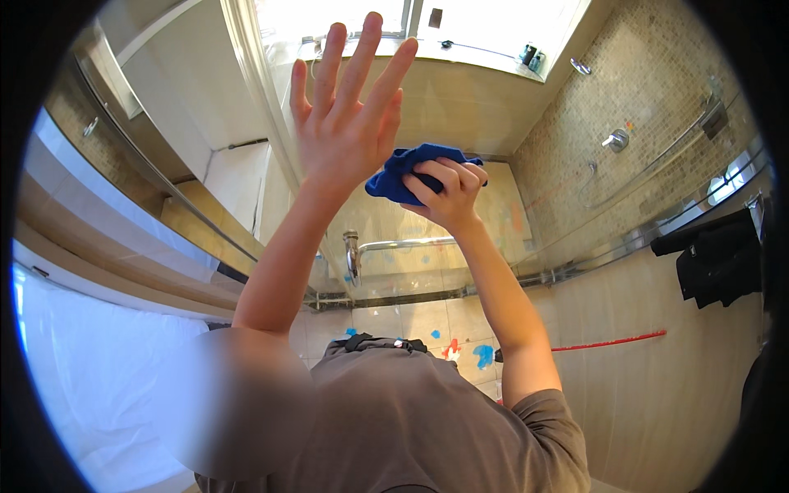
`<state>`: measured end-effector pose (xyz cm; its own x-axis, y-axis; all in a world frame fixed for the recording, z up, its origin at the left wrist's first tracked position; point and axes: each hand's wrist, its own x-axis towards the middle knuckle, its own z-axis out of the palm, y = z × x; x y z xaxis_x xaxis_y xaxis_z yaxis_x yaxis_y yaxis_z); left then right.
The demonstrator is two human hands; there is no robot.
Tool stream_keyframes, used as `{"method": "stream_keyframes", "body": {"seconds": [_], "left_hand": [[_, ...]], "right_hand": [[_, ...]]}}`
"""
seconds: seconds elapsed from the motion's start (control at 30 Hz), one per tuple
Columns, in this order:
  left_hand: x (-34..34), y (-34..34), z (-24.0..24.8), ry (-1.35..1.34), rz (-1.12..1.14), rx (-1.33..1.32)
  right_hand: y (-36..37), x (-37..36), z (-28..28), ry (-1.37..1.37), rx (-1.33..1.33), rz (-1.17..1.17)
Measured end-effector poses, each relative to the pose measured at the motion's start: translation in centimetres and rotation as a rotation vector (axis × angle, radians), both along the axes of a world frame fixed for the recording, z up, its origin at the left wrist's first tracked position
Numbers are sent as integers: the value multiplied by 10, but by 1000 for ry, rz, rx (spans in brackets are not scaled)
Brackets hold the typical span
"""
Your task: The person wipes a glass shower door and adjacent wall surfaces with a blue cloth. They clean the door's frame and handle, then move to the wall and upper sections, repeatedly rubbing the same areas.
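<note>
My right hand grips a crumpled dark blue cloth, fingers curled over its right side. The cloth is up at what looks like the clear glass panel in front of me; whether it presses on the glass I cannot tell. Higher up and to the left, my left hand is raised with its fingers spread, holding nothing. It may rest on the glass, but contact is not plain. Below both hands, a chrome handle with a horizontal bar is fixed to the panel.
Behind the glass is a shower with a mosaic wall, a chrome mixer knob and bottles on the window ledge. A black cloth hangs at right, near a thin red stick. Blue mats dot the tiled floor.
</note>
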<state>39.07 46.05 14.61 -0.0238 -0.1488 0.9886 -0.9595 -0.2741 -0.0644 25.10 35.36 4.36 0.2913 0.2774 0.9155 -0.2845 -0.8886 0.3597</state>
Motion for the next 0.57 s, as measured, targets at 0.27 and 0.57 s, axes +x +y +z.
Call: {"method": "stream_keyframes", "body": {"seconds": [0.27, 0.57], "left_hand": [[-3, 10, 4, 30, 31, 81], [-13, 20, 11, 68, 20, 188]], "right_hand": [[-12, 7, 78, -207, 74, 51], [8, 14, -15, -63, 72, 4]]}}
